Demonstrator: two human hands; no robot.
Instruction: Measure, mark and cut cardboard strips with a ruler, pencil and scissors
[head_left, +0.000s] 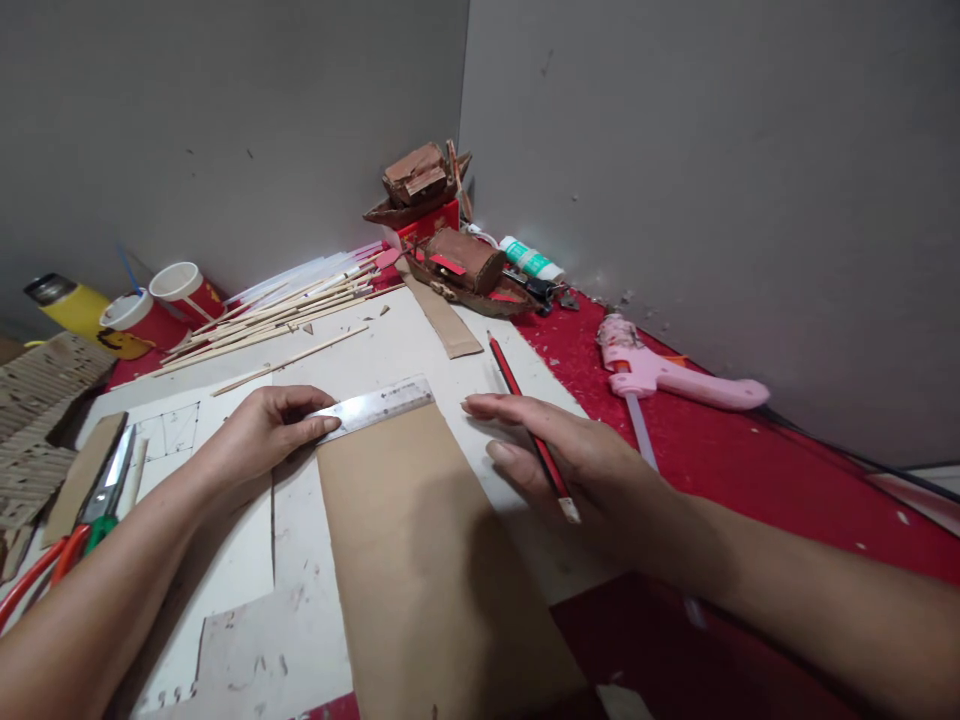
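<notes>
My left hand (pixel 259 430) pinches the left end of a steel ruler (pixel 379 403) that lies across the top edge of a brown cardboard sheet (pixel 427 560). My right hand (pixel 562 455) rests beside the cardboard's right edge with its fingers stretched towards the ruler. A red pencil (pixel 525 410) runs under those fingers, tip pointing away from me. Both lie on a white board (pixel 390 345).
A pink glue gun (pixel 667 375) lies on the red table at right. Brown model boats (pixel 450 265) and a glue tube (pixel 531 260) sit in the corner. Several wooden sticks (pixel 277 315), paper cups (pixel 176 285), a yellow flask (pixel 71 305), pliers (pixel 90 510) and corrugated cardboard (pixel 37 400) are at left.
</notes>
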